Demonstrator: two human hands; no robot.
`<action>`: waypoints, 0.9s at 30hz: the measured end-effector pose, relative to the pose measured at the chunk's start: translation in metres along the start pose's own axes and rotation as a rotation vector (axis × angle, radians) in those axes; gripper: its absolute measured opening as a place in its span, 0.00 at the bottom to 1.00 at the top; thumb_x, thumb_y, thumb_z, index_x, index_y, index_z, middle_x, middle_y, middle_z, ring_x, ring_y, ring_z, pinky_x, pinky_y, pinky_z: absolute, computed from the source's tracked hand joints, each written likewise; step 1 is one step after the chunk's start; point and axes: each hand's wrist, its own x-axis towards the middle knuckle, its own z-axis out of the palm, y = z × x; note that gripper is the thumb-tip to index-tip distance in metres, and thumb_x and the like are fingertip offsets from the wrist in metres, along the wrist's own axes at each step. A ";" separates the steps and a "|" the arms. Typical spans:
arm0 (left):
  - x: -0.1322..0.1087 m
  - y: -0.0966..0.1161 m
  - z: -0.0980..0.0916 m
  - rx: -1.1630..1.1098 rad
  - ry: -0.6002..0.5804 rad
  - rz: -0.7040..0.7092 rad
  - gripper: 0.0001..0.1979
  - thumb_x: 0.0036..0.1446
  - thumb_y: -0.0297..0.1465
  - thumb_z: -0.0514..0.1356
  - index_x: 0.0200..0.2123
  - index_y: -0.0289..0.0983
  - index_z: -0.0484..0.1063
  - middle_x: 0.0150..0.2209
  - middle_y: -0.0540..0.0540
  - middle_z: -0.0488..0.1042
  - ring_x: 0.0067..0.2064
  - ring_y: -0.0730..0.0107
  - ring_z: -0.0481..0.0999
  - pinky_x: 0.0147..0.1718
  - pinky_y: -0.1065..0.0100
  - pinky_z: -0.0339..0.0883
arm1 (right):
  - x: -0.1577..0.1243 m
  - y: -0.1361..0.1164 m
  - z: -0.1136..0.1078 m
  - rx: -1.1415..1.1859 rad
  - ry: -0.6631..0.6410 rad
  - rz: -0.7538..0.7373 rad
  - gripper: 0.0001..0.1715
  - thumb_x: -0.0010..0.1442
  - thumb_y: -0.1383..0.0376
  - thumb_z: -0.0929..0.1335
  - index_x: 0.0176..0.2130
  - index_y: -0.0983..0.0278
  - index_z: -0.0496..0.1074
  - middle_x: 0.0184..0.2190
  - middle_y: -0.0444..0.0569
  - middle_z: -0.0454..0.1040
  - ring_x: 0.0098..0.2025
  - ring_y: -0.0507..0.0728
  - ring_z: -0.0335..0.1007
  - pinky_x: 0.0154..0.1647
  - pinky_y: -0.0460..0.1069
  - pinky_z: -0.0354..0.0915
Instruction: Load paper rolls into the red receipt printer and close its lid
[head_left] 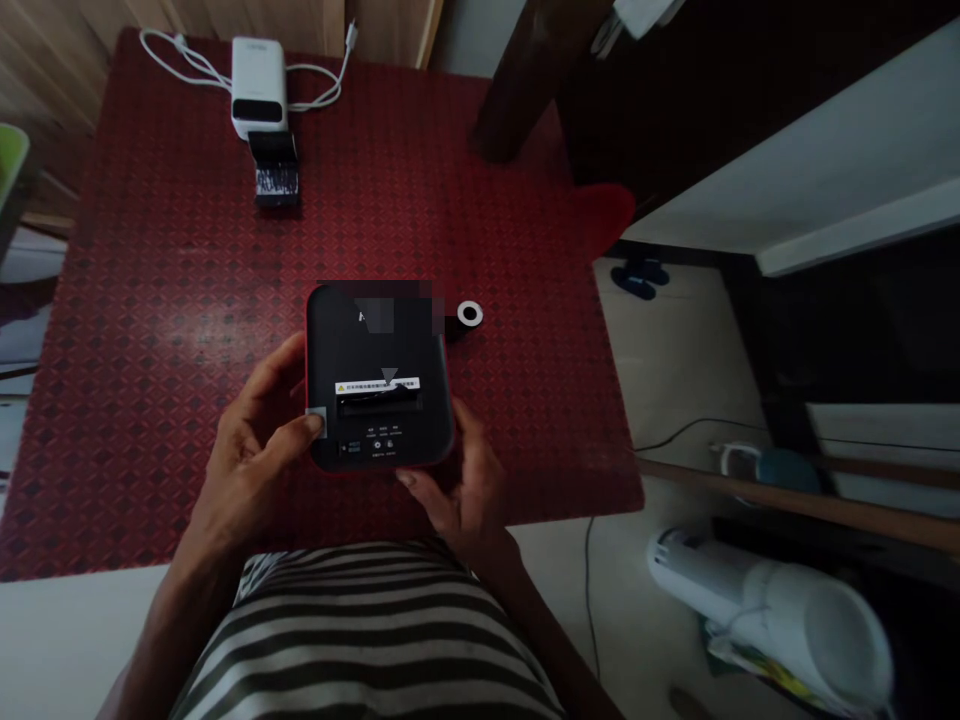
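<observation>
A black box-shaped printer [379,375] with a paper slot, a white warning label and small buttons on top sits near the front edge of a red patterned table [165,330]. My left hand [255,450] grips its left side, thumb on the front left corner. My right hand [457,490] holds the front right corner from below. A small roll with a white ring end [469,314] lies just behind the printer's right side.
A white device [259,85] with a white cable [187,60] and a black part [275,168] in front of it lies at the table's far left. A dark post [525,80] stands at the far edge. A white appliance [772,610] lies on the floor to the right.
</observation>
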 end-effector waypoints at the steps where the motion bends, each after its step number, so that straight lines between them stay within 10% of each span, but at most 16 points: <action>1: 0.000 0.001 0.001 0.009 -0.005 0.004 0.32 0.67 0.44 0.76 0.72 0.59 0.79 0.76 0.50 0.76 0.80 0.35 0.71 0.78 0.34 0.69 | -0.001 0.002 0.003 0.011 -0.026 0.003 0.45 0.78 0.47 0.73 0.81 0.57 0.59 0.69 0.63 0.80 0.66 0.70 0.84 0.62 0.67 0.84; 27: -0.002 0.002 0.011 -0.065 0.010 -0.024 0.31 0.70 0.38 0.73 0.74 0.57 0.77 0.77 0.51 0.74 0.82 0.42 0.67 0.81 0.40 0.62 | -0.003 0.015 0.020 0.076 -0.055 0.039 0.38 0.80 0.43 0.69 0.76 0.59 0.68 0.63 0.62 0.84 0.62 0.70 0.85 0.60 0.66 0.84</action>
